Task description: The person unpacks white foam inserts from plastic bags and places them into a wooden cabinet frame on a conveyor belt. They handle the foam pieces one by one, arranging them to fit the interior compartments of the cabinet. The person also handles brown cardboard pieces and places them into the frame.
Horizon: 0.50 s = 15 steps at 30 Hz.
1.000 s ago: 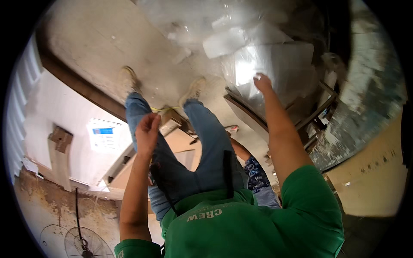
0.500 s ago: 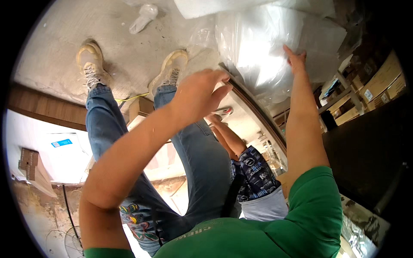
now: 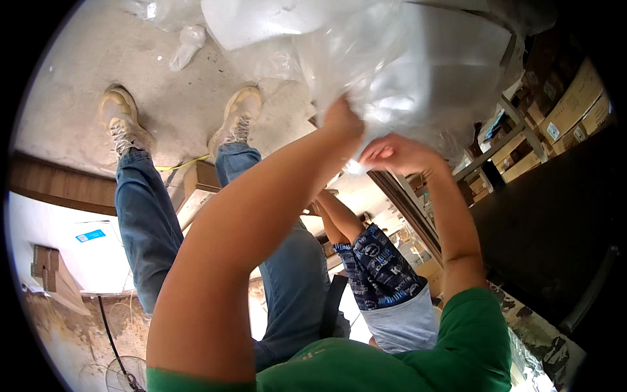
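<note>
A large clear plastic bag with whitish flat sheets showing through it is spread in front of me. My left hand is against the bag's near left part, its fingers hidden behind the crumpled film. Close to its right, my right hand is closed with bent fingers on a gathered edge of the bag. Bunched white film shows at its fingertips. The two hands are a short way apart.
Loose plastic film lies on the concrete floor at the far left. Cardboard boxes are stacked on a rack at right, beside a dark panel. A person in patterned shorts is behind me. A fan stands lower left.
My left hand has moved up and right to the bag. My right hand has come down and left from the bag's surface and closed on its edge. The film has shifted and crumpled.
</note>
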Motion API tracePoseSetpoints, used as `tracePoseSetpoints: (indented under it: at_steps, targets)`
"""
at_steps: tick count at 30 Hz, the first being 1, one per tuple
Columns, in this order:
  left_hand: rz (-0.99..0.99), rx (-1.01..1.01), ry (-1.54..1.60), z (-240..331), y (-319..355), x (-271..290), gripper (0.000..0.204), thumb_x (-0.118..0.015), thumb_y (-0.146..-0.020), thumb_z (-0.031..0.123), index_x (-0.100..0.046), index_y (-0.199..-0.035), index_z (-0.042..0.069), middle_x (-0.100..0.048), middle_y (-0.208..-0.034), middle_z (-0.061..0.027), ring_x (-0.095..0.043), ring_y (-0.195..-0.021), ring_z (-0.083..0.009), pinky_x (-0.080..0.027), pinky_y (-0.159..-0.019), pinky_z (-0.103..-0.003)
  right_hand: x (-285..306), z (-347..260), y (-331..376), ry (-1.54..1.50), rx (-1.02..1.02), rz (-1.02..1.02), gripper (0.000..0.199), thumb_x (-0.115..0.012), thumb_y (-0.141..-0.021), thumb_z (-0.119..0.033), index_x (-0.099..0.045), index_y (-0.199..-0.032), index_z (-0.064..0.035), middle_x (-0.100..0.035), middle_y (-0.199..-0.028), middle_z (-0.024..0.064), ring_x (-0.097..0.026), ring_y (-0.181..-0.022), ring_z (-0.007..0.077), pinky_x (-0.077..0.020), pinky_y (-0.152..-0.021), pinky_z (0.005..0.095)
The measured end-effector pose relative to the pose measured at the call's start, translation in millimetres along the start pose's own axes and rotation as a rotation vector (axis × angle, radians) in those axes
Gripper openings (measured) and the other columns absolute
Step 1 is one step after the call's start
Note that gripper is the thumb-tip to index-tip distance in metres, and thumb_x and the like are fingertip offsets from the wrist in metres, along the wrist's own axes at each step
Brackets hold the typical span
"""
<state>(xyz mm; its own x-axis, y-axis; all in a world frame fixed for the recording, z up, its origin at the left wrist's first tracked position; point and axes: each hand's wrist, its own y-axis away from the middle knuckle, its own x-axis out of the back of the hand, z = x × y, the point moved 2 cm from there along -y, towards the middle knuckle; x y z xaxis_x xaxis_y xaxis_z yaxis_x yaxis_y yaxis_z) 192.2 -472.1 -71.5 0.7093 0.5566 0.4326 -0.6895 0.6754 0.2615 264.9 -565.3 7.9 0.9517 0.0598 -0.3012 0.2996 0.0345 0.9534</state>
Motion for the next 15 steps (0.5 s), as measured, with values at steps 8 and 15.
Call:
tracePoseSetpoints:
  at_steps: [8,15]
  targets:
    - [-0.017,0.248,0.293,-10.1,67.4,-33.3,0.048,-0.054,-0.08,0.017,-0.042,-0.127,0.014,-0.051,-0.114,-0.012,-0.045,-0.11,-0.0276,-0.036,-0.092,-0.041,80.3,15.6,-59.1,1.0,0.135,0.929,0.059,-0.068,-0.065,-0.008,-0.045,-0.119,-0.0103,-0.049,-0.111,0.0113,-0.04,-0.11,0.0286,-0.0317,-0.097,0.0381]
    - [0.168,0.232,0.585,-11.7,82.1,-13.6,0.063,-0.055,-0.083,0.026,-0.025,-0.136,0.012,-0.045,-0.122,-0.0177,-0.047,-0.108,-0.0364,-0.038,-0.091,-0.043,93.8,8.8,-25.2,0.849,0.163,0.778,0.02,-0.059,-0.062,0.002,-0.061,-0.081,-0.0064,-0.053,-0.092,0.0131,-0.048,-0.093,0.0292,-0.0407,-0.082,0.0386]
